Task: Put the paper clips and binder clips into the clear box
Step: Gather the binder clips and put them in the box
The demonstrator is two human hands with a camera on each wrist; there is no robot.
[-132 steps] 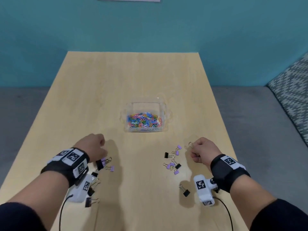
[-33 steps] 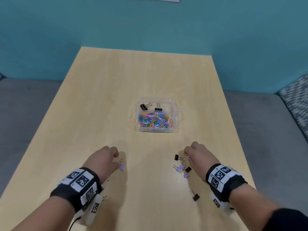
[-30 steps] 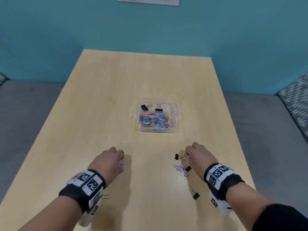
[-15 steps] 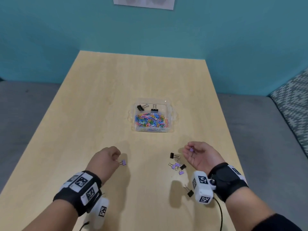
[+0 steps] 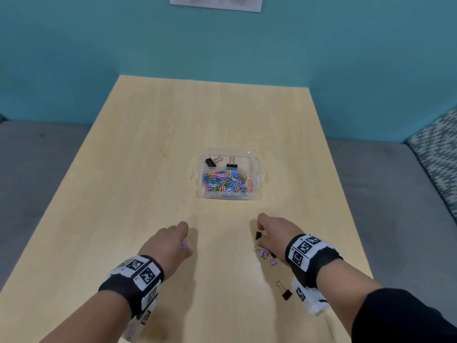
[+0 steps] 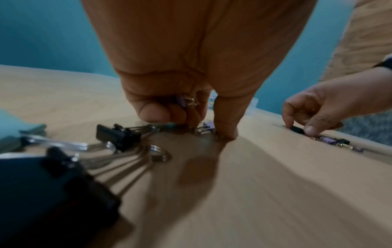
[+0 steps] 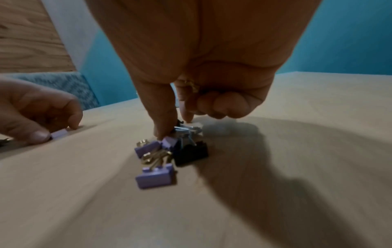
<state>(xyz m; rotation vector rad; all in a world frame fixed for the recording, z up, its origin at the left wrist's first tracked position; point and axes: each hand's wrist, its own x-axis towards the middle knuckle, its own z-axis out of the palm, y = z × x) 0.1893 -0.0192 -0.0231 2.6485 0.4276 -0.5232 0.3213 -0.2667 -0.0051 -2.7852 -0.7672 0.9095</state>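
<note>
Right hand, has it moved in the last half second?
Yes. The right hand turned palm-down, lowering onto the black binder clip just beyond the purple binder clips.

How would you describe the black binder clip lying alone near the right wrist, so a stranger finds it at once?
Start at the wooden table and find its near right part. Below the small heap of purple clips lies the lone black binder clip, apart from every other clip, its wire handles pointing away from the person.

ahead of both hands: bare light wood table (image 5: 222, 214) up to clear plastic box (image 5: 257, 174), nothing between
btwn hands: open tabletop
by right hand (image 5: 277, 231): purple & black binder clip cluster (image 5: 267, 254) at wrist
behind it: lone black binder clip (image 5: 285, 293)
</note>
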